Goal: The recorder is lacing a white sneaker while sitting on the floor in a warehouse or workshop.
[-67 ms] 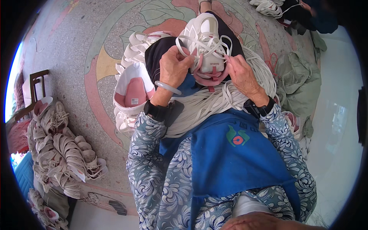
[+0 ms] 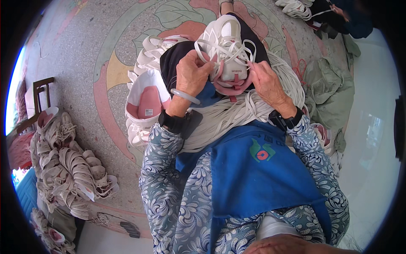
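A white and pink sneaker (image 2: 230, 31) rests in my lap, toe pointing away, with a pink lining and tongue tab. White shoelaces (image 2: 227, 50) criss-cross loosely over its tongue and stand out in loops on both sides. My left hand (image 2: 192, 72) is closed, thumb and index finger pinching a lace beside the left eyelets. Against the opposite edge of the opening, my right hand (image 2: 267, 82) is closed on the sneaker's side; its fingertips partly hide a lace there. A thick bundle of white laces (image 2: 237, 108) lies across my lap under both wrists.
Left of my lap sits another sneaker (image 2: 149, 101) with a pink insole, above more piled shoes. A heap of sneakers (image 2: 69, 161) stands at far left beside a brown frame (image 2: 42, 91). Green-grey cloth (image 2: 327, 91) lies at right. Another person's arm (image 2: 357, 19) shows at upper right.
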Demonstrator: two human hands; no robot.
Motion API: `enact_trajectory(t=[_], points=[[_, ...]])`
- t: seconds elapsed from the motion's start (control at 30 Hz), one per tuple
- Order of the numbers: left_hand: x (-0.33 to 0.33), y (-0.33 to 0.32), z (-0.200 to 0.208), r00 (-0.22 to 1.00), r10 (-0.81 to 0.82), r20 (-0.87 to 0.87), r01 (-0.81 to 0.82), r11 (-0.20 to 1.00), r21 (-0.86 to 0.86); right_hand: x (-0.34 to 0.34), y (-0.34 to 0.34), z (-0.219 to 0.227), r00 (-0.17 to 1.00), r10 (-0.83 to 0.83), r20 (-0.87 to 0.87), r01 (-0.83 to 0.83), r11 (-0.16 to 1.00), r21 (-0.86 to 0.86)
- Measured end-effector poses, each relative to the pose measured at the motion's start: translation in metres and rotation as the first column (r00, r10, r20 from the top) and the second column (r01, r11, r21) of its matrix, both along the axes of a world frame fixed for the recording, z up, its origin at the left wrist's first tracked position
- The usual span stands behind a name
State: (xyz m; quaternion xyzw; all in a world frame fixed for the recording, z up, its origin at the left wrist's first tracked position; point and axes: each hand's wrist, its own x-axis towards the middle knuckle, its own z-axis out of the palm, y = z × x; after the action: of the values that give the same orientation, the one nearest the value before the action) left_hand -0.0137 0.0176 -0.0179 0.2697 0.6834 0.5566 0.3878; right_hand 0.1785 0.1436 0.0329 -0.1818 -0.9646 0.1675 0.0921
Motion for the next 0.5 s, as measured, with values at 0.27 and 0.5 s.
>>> enact_trajectory(t=[0.27, 0.5], points=[[0.007, 0.01, 0.03, 0.904, 0.001, -0.428, 0.039, 0.996, 0.085, 0.011, 0.003, 0.005, 0.99, 0.085, 0.11, -0.101, 0.985, 0.142], [0.004, 0.0, 0.041, 0.97, -0.064, -0.233, 0.055, 0.998, -0.044, 0.006, -0.013, 0.038, 0.99, -0.085, -0.116, 0.083, 0.996, -0.023]])
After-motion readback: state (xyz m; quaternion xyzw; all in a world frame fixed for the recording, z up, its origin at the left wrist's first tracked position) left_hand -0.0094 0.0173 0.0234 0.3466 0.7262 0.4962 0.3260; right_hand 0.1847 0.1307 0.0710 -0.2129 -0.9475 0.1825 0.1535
